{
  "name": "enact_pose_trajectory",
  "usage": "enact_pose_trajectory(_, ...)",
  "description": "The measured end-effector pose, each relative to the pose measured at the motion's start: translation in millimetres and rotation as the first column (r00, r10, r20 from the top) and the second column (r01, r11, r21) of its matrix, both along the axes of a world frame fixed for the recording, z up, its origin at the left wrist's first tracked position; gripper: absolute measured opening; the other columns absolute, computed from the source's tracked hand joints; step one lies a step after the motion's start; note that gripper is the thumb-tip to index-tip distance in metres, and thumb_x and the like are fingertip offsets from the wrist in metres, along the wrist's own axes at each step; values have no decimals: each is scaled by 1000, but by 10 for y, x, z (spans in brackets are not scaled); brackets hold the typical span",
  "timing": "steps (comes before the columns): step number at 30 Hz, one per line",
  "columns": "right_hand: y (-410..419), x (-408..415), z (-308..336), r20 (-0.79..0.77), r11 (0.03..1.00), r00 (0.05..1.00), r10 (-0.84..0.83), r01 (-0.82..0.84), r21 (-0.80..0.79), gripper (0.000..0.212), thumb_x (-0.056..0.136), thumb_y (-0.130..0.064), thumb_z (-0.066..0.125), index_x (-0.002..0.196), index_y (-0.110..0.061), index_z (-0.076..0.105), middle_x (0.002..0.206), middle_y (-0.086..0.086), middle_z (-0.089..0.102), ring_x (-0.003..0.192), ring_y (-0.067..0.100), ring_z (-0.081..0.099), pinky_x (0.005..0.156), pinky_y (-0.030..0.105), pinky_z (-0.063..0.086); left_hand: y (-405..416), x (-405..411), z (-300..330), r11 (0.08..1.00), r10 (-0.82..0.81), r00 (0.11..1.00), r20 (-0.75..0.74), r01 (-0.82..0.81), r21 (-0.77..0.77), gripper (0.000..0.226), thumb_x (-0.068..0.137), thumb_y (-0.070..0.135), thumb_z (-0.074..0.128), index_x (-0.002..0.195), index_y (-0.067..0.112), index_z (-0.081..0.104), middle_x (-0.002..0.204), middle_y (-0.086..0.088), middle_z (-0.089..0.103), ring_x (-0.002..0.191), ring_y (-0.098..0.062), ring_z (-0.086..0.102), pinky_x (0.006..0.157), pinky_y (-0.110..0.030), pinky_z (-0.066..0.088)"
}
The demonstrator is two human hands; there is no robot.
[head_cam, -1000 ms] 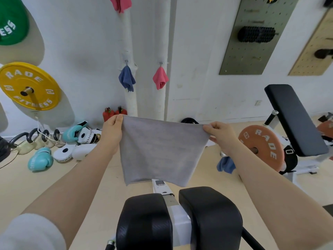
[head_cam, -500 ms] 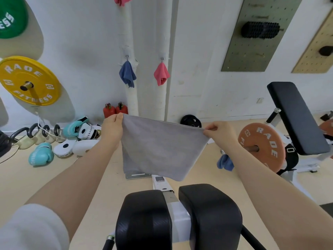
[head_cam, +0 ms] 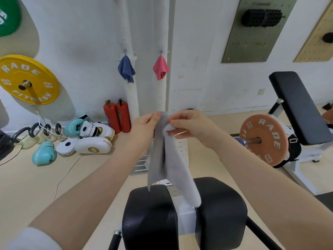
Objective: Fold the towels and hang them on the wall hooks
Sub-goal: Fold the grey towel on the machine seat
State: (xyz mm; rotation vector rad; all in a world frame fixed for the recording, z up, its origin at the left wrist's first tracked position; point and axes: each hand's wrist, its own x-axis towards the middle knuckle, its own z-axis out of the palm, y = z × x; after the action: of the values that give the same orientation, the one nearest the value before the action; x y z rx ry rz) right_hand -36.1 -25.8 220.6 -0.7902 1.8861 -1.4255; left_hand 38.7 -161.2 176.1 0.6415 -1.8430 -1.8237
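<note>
Grey towel [head_cam: 167,159] hangs doubled over, its top corners brought together in front of the chest, above the two black pads [head_cam: 182,219] of the gym machine. Left hand [head_cam: 144,127] pinches one upper edge, fingers closed on the cloth; right hand [head_cam: 189,125] pinches the other, thumb on top, fingers underneath, and the two hands are nearly touching. The lower end dangles in two blurred folds (edges hard to make out) down to the pads. On the wall behind, a blue towel [head_cam: 126,69] and a pink towel [head_cam: 161,68] each hang from a hook, side by side.
</note>
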Motion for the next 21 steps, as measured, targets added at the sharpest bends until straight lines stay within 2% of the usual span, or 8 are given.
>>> enact_pose_trajectory(2,9,27,18,-81,995,993,83,-79,55,20,84,-2,59,91,-19,66,89,5,72,85,8,68,74,22,57,91,29,14,999,-47,998,-40,47,2,22,96,22,49,95,19,70,88,-2,70,81,-12,63,77,-30,53)
enact_pose_trajectory(4,4,54,20,-191,996,980,62,-49,73,20,82,-1,60,86,-20,65,82,6,72,78,7,67,68,16,55,156,54,22,997,-79,995,-62,80,18,23,96,21,47,101,16,70,85,4,70,76,-5,62,71,-20,52)
enact_pose_trajectory(7,-27,71,-32,-443,993,895,-49,91,74,2,82,-15,67,80,-16,66,66,-5,64,59,1,56,58,10,42,169,78,-19,990,-121,991,-59,125,60,25,97,23,46,108,15,68,90,1,70,80,-6,63,70,-18,51)
enact_pose_trajectory(9,-41,60,-92,-592,985,800,-96,164,62,5,81,-25,68,78,-20,67,71,-8,55,67,2,50,63,14,37,169,97,-42,984,-150,985,-82,157,85,26,97,23,46,108,14,68,90,3,70,81,-4,63,69,-14,49)
enact_pose_trajectory(12,-51,65,-124,-644,986,754,-129,165,-4,8,82,-26,67,79,-21,62,86,-3,49,84,12,49,71,15,35,166,104,-72,976,-181,979,-97,191,109,27,97,23,45,108,12,67,99,-3,70,94,-12,63,84,-24,49)
enact_pose_trajectory(15,-53,66,-138,-684,990,724,-89,139,19,14,85,-27,63,77,-20,54,77,-4,51,73,12,46,61,8,32,171,107,-73,952,-222,971,-93,236,193,32,98,30,42,102,12,69,102,-8,69,98,-17,63,94,-32,46)
enact_pose_trajectory(18,-50,53,-144,-733,982,676,-73,178,67,21,85,-33,62,75,-20,50,62,-9,47,62,10,44,58,18,33,157,136,-72,948,-272,962,-25,272,163,43,96,45,40,100,14,70,93,0,73,91,-9,67,86,-22,49)
enact_pose_trajectory(21,-62,36,-174,-734,982,679,-20,152,114,20,87,-34,59,76,-20,48,61,-12,45,58,4,41,56,20,33,144,189,-65,950,-311,950,-24,312,9,30,93,31,52,106,11,69,99,-6,72,93,-13,66,80,-23,51)
